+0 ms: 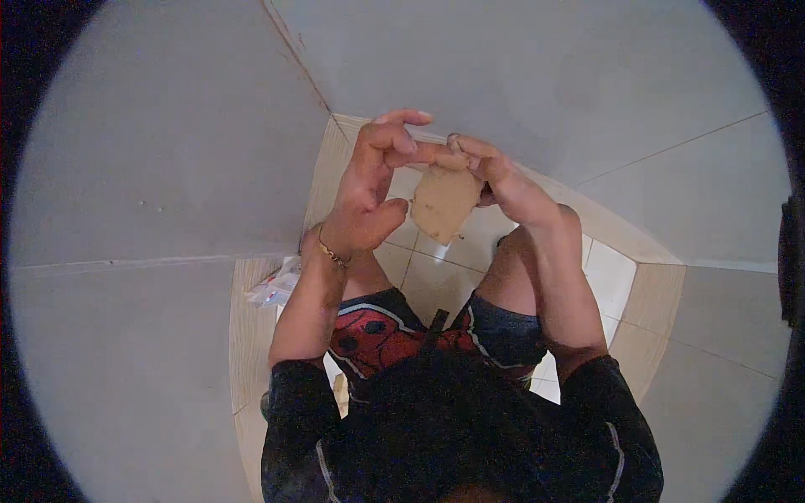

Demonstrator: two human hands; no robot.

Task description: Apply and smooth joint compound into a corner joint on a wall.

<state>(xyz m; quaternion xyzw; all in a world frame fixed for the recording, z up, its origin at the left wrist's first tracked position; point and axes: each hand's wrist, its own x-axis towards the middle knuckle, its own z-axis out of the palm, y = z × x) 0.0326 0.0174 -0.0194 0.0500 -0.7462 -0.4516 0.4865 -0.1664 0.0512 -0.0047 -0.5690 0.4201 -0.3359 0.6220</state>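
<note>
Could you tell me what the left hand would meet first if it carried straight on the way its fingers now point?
Most likely the right hand: the left hand has its fingers curled toward it over the tan flat piece that both hold. Depth is hard to judge here.

One item under handling: a flat, tan-beige piece (443, 201), thin, irregular in outline, roughly pentagonal with a narrower lower end; surface matt and pale brown, faintly speckled; material cannot be determined; held in the air in front of the person, above pale floor tiles and between the knees; hangs near-vertical, broad face toward the camera, lower tip pointing down; top edge pinched by fingers of both hands; lower portion free, touching nothing.
</note>
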